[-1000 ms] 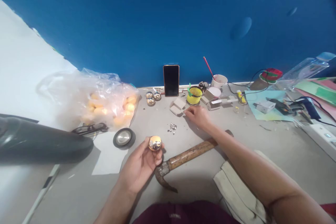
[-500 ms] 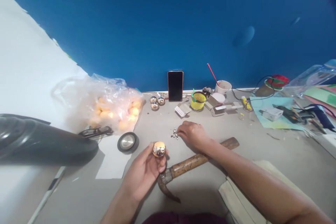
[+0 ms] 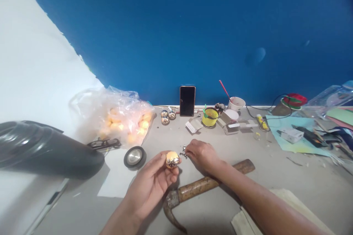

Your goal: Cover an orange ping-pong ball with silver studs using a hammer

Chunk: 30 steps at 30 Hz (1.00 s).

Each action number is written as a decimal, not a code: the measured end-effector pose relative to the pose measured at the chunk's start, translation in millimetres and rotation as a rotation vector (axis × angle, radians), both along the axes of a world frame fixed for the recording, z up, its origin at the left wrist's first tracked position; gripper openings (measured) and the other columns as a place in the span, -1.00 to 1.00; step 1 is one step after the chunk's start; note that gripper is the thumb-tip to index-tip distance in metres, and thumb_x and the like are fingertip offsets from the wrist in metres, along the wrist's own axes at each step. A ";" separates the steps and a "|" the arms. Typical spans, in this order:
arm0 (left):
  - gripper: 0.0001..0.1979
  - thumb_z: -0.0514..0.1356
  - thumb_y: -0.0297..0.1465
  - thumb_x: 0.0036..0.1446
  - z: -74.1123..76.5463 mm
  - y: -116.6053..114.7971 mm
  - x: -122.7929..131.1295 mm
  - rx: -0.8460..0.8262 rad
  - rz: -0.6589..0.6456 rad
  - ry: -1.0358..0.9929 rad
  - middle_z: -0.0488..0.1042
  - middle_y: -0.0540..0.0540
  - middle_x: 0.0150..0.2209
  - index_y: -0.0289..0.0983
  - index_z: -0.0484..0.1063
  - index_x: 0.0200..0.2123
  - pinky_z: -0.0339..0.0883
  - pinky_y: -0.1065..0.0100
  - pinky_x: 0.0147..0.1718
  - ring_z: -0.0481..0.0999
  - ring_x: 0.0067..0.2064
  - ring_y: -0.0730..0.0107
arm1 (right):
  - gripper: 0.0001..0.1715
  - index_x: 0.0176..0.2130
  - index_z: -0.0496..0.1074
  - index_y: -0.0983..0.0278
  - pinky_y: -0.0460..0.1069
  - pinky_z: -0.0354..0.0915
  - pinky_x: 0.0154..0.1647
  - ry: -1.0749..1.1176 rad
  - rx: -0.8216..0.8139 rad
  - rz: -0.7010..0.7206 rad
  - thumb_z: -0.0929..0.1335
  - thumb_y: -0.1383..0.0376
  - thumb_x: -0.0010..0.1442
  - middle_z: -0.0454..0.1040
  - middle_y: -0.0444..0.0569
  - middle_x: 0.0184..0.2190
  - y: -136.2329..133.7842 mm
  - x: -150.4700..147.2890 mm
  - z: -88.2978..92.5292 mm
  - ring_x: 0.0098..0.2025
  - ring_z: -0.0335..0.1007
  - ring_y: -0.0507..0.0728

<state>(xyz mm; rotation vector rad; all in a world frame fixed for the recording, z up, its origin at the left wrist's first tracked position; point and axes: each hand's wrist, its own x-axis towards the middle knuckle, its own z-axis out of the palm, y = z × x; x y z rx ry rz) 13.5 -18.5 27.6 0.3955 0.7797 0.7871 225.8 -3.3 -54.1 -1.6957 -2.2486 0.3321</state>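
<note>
My left hand (image 3: 151, 180) grips an orange ball (image 3: 172, 157) between thumb and fingers. Shiny silver studs cover its lower part, while the top is bare orange. My right hand (image 3: 202, 155) is bent down at a small pile of silver tack-like pieces (image 3: 184, 151), its fingers pinched together at the pile's right side. Whatever is between those fingertips is hidden. Below both hands lies a claw hammer (image 3: 195, 188) with a worn wooden handle, and my right forearm crosses over it.
Behind stand several studded balls (image 3: 165, 116), a phone (image 3: 187, 101) and a yellow tub (image 3: 210, 117). Left are a plastic bag of orange balls (image 3: 116, 121), a round black-rimmed disc (image 3: 135, 157) and a dark cylinder (image 3: 52, 150). A folded cloth (image 3: 242, 222) lies front right.
The camera has tilted, so the scene sits lower in the picture. The ball in my left hand has turned slightly, showing more orange on top. My right hand stays at the silver pieces.
</note>
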 end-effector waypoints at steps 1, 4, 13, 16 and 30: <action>-0.88 0.24 -0.47 0.26 3.5 3.8 2.7 0.033 -0.010 0.003 0.57 -0.19 -0.33 -0.42 0.57 -0.23 0.48 0.42 -0.39 0.56 -0.37 0.36 | -0.77 -0.21 0.57 0.22 -0.06 0.15 -0.28 -0.007 -0.003 0.005 0.31 0.27 0.41 0.55 -0.02 -0.26 -0.1 -0.4 1.9 -0.25 0.45 0.08; -0.87 0.23 -0.50 0.26 6.8 18.6 12.4 0.091 -0.019 0.024 0.58 -0.21 -0.31 -0.42 0.58 -0.19 0.50 0.40 -0.37 0.61 -0.33 0.29 | -0.77 -0.23 0.56 0.23 -0.05 0.12 -0.32 -0.050 -0.024 0.007 0.31 0.28 0.40 0.57 -0.01 -0.28 -0.3 -1.4 9.3 -0.28 0.47 0.09; -0.80 0.09 -0.55 0.30 -23.3 43.8 24.6 -0.013 0.075 0.004 0.57 -0.20 -0.31 -0.41 0.52 -0.14 0.49 0.42 -0.40 0.59 -0.38 0.36 | -0.79 -0.26 0.56 0.29 -0.03 0.17 -0.29 0.114 -0.056 0.022 0.32 0.36 0.34 0.59 0.03 -0.30 0.0 0.6 16.0 -0.29 0.46 0.12; -0.77 0.11 -0.55 0.28 -29.1 43.2 23.0 -0.019 0.067 -0.015 0.59 -0.19 -0.27 -0.36 0.52 -0.07 0.49 0.40 -0.41 0.59 -0.39 0.36 | -0.84 -0.32 0.57 0.29 -0.06 0.23 -0.29 0.526 -0.208 -0.028 0.36 0.42 0.22 0.59 -0.05 -0.37 0.9 2.1 20.9 -0.34 0.44 0.07; -0.56 0.45 -0.42 0.02 -37.7 37.3 23.9 0.280 0.033 0.129 0.59 -0.12 -0.14 -0.24 0.56 0.01 0.48 0.41 -0.29 0.55 -0.24 0.39 | -0.63 -0.39 0.55 0.31 -0.14 0.06 -0.61 1.580 -0.544 -0.201 0.62 0.12 -0.05 0.50 -0.11 -0.52 7.3 9.0 16.8 -0.61 0.16 -0.09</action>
